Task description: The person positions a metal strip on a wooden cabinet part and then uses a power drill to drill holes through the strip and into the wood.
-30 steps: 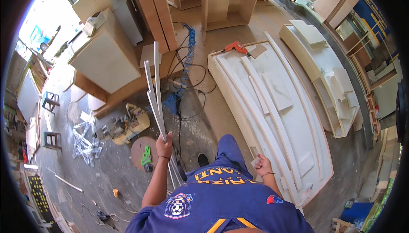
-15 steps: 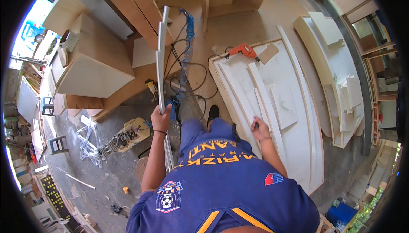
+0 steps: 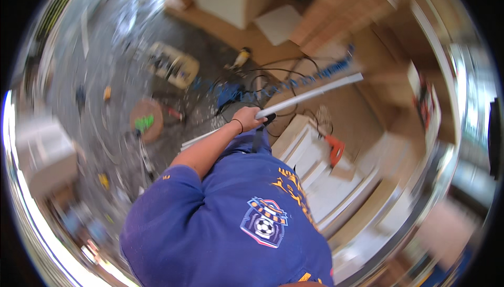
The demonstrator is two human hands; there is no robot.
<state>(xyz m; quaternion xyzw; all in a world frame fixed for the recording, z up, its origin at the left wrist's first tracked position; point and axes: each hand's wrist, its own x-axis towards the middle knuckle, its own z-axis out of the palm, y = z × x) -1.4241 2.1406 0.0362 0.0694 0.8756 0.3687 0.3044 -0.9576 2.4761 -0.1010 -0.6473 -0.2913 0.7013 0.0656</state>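
My left hand (image 3: 249,117) is closed around a bundle of long whitish strips (image 3: 320,91), held about its middle. The front part of the bundle reaches out toward the upper right, and its other end (image 3: 197,138) shows behind my forearm. What the strips are made of I cannot tell. My right hand is out of sight, hidden by my body or outside the picture. To the right of the bundle, an orange power tool (image 3: 335,150) lies on a white wooden panel (image 3: 332,188) with strips on it.
A coiled blue air hose (image 3: 315,78) and dark cables run below the strips. On the grey floor at left lie a yellow-and-black tool (image 3: 241,57), a pale board with dark parts (image 3: 174,65) and a round brown disc (image 3: 146,121). Wooden cabinets (image 3: 344,11) stand ahead, blurred.
My view has swung round to the left, smearing the surroundings. The strips now slant toward the upper right, still in my left hand. My right hand, seen before over the panel, has left the view.
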